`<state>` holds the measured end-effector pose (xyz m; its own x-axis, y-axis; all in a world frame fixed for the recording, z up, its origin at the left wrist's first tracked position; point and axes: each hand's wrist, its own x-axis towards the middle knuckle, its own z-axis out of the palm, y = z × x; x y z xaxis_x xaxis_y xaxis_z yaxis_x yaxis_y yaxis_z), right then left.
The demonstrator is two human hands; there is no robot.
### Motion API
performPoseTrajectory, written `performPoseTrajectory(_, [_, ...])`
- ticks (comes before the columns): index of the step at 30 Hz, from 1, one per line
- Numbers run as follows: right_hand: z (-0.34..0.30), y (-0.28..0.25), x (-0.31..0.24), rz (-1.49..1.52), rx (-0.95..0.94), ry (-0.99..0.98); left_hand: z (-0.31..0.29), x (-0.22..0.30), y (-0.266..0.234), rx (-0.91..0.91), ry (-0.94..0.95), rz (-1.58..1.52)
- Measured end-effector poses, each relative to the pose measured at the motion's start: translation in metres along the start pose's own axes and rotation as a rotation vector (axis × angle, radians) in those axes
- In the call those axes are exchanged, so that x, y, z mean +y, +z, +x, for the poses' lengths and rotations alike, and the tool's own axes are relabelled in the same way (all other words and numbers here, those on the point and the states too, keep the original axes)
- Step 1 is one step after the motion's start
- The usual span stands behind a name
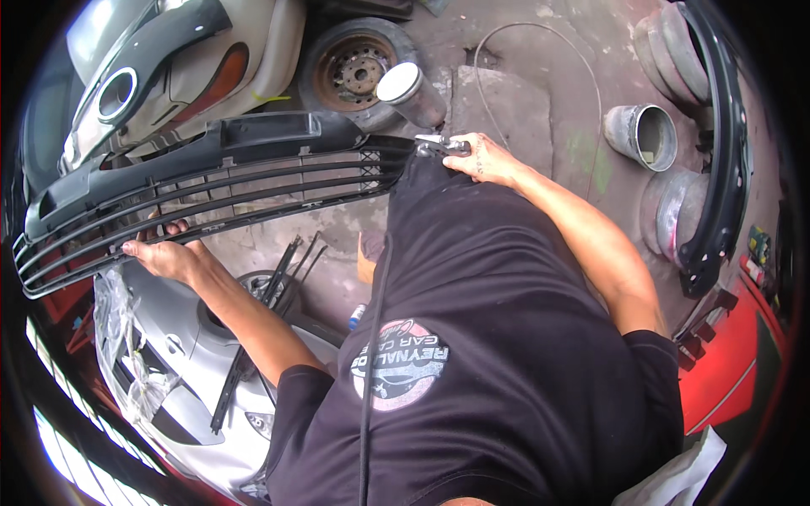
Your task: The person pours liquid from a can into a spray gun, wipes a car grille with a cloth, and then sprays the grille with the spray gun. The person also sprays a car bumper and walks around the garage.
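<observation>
A long black bumper grille (253,173) with horizontal slats spans from the far left to the front of my body. My left hand (169,253) grips its lower edge near the left end, with the fingers curled behind the slats. My right hand (485,158) is closed around a small silver-and-black tool (439,145), whose exact kind I cannot make out. The tool is at the grille's right end, beside my dark shirt; whether it touches the grille is unclear.
Beyond the grille lie a silver bumper (270,51), a wheel (359,74) and a lidded can (412,94). An open metal can (641,137) and a black bumper bar (727,143) stand at right. Silver bodywork (190,346) sits left, a red panel (726,363) lower right.
</observation>
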<state>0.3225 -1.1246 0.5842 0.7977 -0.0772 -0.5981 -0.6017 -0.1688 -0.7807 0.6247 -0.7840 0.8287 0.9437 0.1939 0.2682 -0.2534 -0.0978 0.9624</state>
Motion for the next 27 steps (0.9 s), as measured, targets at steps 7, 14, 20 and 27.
performPoseTrajectory(7, [0.009, 0.004, -0.014, -0.041, -0.076, -0.001, -0.019, 0.011, -0.006, 0.038, 0.038, 0.044])
performPoseTrajectory(14, [0.013, 0.008, -0.019, -0.049, -0.08, -0.077, -0.028, 0.023, -0.002, 0.074, 0.03, 0.124])
performPoseTrajectory(20, [0.022, 0.014, -0.012, -0.033, -0.106, -0.097, -0.027, 0.028, -0.005, 0.077, -0.006, 0.189])
performPoseTrajectory(27, [0.023, 0.013, -0.025, 0.126, -0.133, -0.034, -0.031, 0.024, -0.015, 0.108, 0.018, 0.208])
